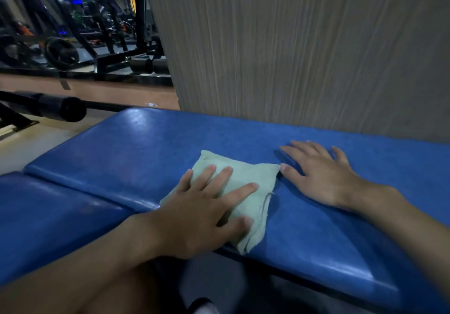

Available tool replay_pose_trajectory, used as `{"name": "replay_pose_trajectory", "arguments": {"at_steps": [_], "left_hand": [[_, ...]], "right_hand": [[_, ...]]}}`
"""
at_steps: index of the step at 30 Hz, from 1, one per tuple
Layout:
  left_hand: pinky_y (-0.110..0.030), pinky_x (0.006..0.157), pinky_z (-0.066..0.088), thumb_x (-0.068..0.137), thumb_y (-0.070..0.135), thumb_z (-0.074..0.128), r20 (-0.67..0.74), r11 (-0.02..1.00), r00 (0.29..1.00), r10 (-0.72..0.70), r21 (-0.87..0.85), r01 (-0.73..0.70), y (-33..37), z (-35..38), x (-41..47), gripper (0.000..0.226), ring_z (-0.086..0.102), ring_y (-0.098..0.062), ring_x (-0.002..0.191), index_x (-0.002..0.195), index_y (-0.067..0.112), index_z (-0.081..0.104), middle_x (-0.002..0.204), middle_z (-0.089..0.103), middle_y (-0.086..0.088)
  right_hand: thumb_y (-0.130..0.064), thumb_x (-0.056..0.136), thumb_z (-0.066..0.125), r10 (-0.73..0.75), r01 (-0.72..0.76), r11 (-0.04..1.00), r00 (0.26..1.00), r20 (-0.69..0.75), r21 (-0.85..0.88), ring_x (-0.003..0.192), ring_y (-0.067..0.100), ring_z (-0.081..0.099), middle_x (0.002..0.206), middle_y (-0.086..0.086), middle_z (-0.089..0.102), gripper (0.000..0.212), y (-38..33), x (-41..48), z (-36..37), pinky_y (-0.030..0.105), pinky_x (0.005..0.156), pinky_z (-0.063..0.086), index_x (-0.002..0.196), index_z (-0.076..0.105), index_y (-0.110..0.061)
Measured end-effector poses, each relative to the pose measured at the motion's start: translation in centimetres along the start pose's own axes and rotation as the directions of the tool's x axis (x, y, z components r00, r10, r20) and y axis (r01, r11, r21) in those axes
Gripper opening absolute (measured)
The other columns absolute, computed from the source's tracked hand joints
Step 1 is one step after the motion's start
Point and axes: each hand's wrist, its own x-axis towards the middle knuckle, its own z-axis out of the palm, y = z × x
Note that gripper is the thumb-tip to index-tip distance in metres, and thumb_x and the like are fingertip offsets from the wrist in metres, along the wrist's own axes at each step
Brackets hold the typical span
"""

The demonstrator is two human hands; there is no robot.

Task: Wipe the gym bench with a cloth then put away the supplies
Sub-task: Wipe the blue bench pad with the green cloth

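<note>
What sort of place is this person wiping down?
Most likely a gym: a blue padded bench fills the foreground, a barbell end pokes in at the left, and a weight plate and black machine frames stand in the dim background.

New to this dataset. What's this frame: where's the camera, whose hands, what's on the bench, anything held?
There is no machine here, just a person's two bare hands. The one picture comes from a wide-angle camera worn on their head, looking forward and down. The blue padded bench runs across the view in front of a grey wall. A pale green cloth lies on it. The left hand presses flat on the cloth with fingers spread, so nothing is gripped. The right hand rests flat on the bench beside the cloth.
</note>
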Motion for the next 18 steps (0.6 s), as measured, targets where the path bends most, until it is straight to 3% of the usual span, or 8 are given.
{"name": "replay_pose_trajectory", "arguments": {"at_steps": [4, 7, 13, 18], "left_hand": [[-0.054, 0.12, -0.005, 0.079, 0.081, 0.003, -0.026, 0.998, 0.999, -0.019, 0.051, 0.02, -0.9, -0.4, 3.9, 0.071, -0.013, -0.023, 0.152, 0.145, 0.062, -0.014, 0.167, -0.009, 0.003], [-0.055, 0.119, -0.008, 0.092, 0.073, 0.018, -0.001, 0.998, 0.998, -0.058, -0.018, 0.058, -2.6, -1.0, 9.3, 0.06, -0.013, -0.024, 0.152, 0.146, 0.063, -0.006, 0.167, -0.009, 0.003], [-0.062, 0.117, -0.002, 0.091, 0.075, 0.014, -0.017, 0.994, 0.994, -0.104, -0.016, 0.104, -5.2, -2.8, 20.4, 0.061, -0.005, -0.029, 0.153, 0.148, 0.061, 0.0, 0.167, -0.002, 0.003], [-0.061, 0.117, -0.002, 0.092, 0.073, 0.014, -0.024, 0.992, 0.992, -0.125, -0.019, 0.124, -5.0, -3.1, 21.3, 0.061, -0.003, -0.029, 0.153, 0.15, 0.058, 0.002, 0.167, 0.001, 0.002]], "right_hand": [[-0.063, 0.095, 0.01, -0.002, 0.002, 1.0, 1.0, 0.02, -0.012, 0.151, 0.014, -0.007, 0.165, -0.012, -0.002, 0.064, -0.2, 0.2, 1.5, 0.053, 0.12, -0.004, 0.155, 0.009, -0.039], [-0.063, 0.094, 0.008, 0.001, -0.001, 1.0, 1.0, 0.018, -0.016, 0.151, 0.013, -0.009, 0.165, -0.013, -0.005, 0.065, -0.1, 0.3, 1.4, 0.052, 0.12, -0.005, 0.155, 0.005, -0.04], [-0.066, 0.084, 0.0, -0.001, 0.001, 1.0, 1.0, 0.016, -0.016, 0.15, 0.011, -0.012, 0.164, -0.016, -0.006, 0.073, -0.3, 0.2, 1.3, 0.051, 0.12, -0.005, 0.153, 0.004, -0.043], [-0.067, 0.086, 0.003, 0.008, -0.008, 1.0, 1.0, 0.024, -0.011, 0.15, 0.01, -0.011, 0.163, -0.018, -0.004, 0.071, -0.3, 0.2, 1.2, 0.049, 0.12, -0.004, 0.152, 0.007, -0.043]]}}
